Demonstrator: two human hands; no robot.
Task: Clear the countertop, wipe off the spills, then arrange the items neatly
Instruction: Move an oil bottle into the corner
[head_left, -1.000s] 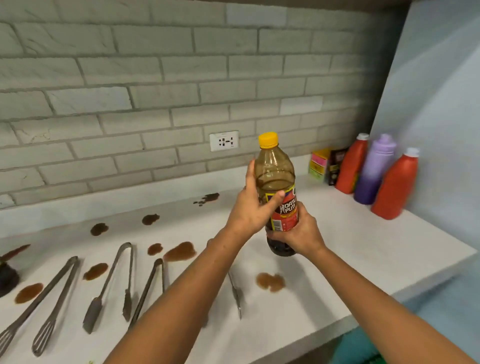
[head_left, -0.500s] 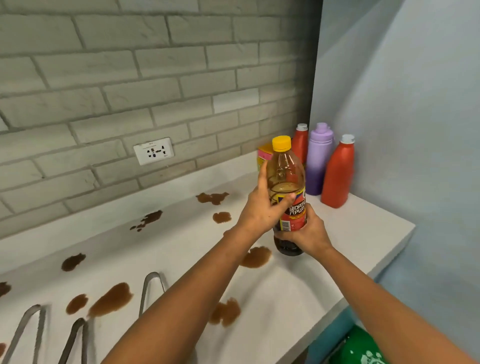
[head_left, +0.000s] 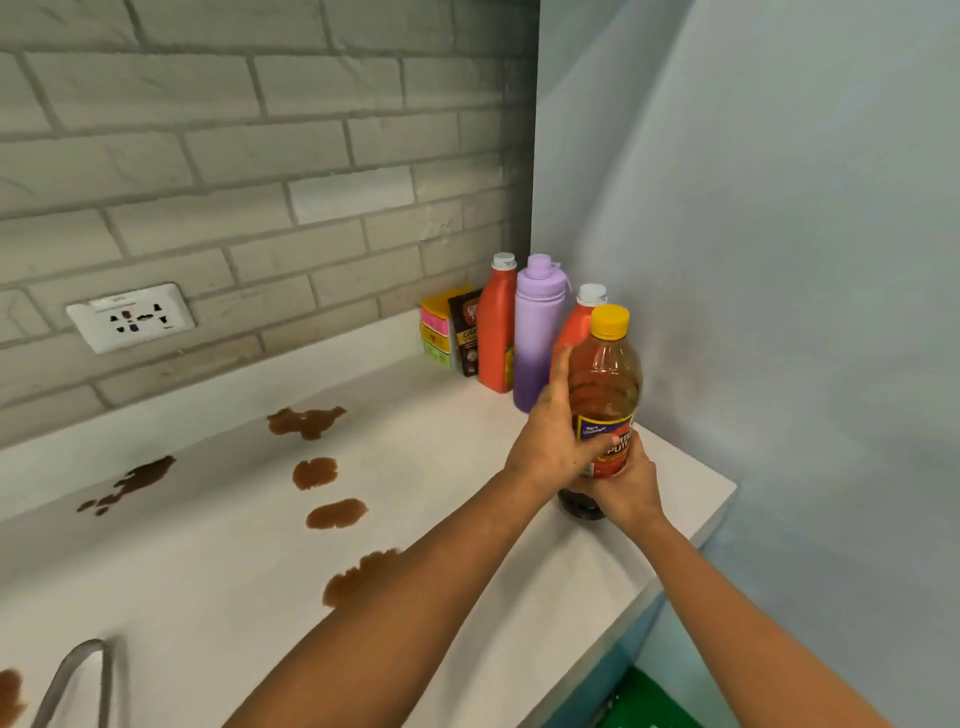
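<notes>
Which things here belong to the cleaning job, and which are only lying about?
Job: yellow-capped bottle held by left hand and right hand; brown spills; countertop; red bottles; purple flask; tongs.
Not: wall socket.

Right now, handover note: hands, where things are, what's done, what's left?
Left hand: grips the yellow-capped bottle at the label, index finger stretched up its side.
Right hand: grips the same bottle lower down, near the base.
The bottle is upright at the right end of the countertop, by the wall, in front of the two red bottles and the purple bottle; whether its base is down, cannot tell.
Done: bottles grouped in the corner with small packs.
Left: brown spills unwiped; a metal tool at the lower left still to clear.
</notes>
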